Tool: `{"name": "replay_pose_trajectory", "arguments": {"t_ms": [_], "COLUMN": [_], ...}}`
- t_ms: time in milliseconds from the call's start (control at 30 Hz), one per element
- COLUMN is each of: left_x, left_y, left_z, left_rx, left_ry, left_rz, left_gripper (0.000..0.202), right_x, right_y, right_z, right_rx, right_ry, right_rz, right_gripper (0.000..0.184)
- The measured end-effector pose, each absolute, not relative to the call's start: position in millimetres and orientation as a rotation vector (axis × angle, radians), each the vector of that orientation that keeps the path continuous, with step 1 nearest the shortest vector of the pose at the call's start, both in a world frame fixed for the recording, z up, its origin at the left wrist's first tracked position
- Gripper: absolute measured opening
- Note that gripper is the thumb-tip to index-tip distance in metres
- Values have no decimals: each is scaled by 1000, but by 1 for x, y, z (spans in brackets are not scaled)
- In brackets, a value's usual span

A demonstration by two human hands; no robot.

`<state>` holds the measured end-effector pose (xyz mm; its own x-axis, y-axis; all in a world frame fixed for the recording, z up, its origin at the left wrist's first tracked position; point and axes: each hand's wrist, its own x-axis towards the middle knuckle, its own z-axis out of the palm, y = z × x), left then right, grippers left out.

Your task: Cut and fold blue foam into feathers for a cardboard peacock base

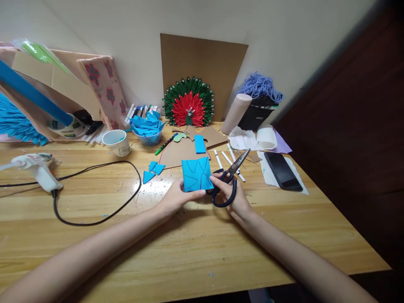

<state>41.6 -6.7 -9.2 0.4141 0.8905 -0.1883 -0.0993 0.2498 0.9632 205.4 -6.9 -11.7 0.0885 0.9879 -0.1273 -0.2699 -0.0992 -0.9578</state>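
Observation:
My left hand (176, 197) pinches the lower left edge of a blue paper square (196, 174) marked with dark triangle lines, holding it just above the wooden table (94, 235). My right hand (232, 195) grips black-handled scissors (229, 179), fingers through the loops, blades pointing up and to the right, beside the paper's right edge. A right fingertip touches the paper's lower right corner. Three cut blue triangles (153, 170) lie to the left of the paper.
A glue gun (38, 168) with a looping black cord lies at left. A paper cup (117, 142), a bowl of blue pieces (148, 126), a red-green paper peacock (188, 107), markers (229, 159), a phone (282, 170) and cardboard stand behind.

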Motion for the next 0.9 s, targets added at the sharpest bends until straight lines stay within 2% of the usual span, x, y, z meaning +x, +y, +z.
{"name": "replay_pose_trajectory", "arguments": {"t_ms": [200,267,467,633,767,900], "left_x": [41,39,31,25,23,23], "left_y": [-5,-4,4,11,14,12], "left_z": [-8,-7,-7,-9,-6,0], "left_rx": [1200,1201,1239,1182,1155,1159], "left_ry": [1039,1117,1304,1378,1396,1397], "left_rz": [852,882,1041,1157,1240,1231], "left_gripper": [37,35,26,25,26,22], "right_x": [201,201,201,209,216,216], "right_y": [-8,-7,-11,-13,-15,-21], "right_z": [-13,-14,-16,-17,-24,-22], "right_rx": [-1138,-1117,-908,-906,-869,-910], "right_ry": [-971,-1011,-940,-1079,-1290,-1453], "right_rz": [1351,1456,1957,2205,2259,2170], "right_gripper": [26,29,52,70,72,71]}}
